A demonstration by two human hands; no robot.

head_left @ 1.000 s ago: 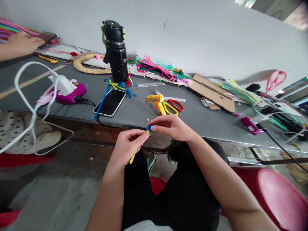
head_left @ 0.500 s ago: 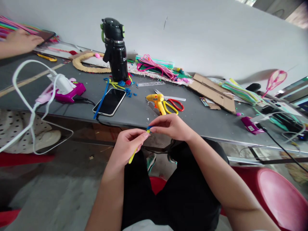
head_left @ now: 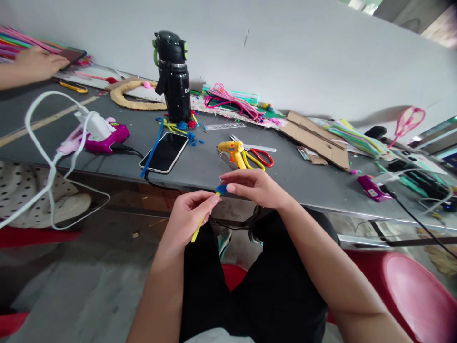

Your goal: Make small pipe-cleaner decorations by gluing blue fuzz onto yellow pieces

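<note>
My left hand (head_left: pixel 191 212) is closed in a pinch on a yellow pipe cleaner (head_left: pixel 197 230), whose lower end sticks out below the palm. At its upper end, just above my thumb and fingertip, sits a small curled blue pipe cleaner tip (head_left: pixel 221 189). My right hand (head_left: pixel 252 187) is beside this blue curl, thumb at its right edge and fingers stretched out above it with a gap between. Both hands are over my lap at the table's front edge.
On the grey table (head_left: pixel 200 166) lie a yellow glue gun (head_left: pixel 233 151), scissors (head_left: pixel 262 157), a phone (head_left: pixel 167 151) with a blue pipe cleaner (head_left: pixel 153 148) across it, and a black bottle (head_left: pixel 174 85). A purple power strip (head_left: pixel 110 140) trails white cable. Another person's hand (head_left: pixel 41 63) touches a dark tablet.
My right thumb and fingers have parted from their pinch, so more of the blue curl shows. My left hand keeps its hold. The other person's hand has barely shifted.
</note>
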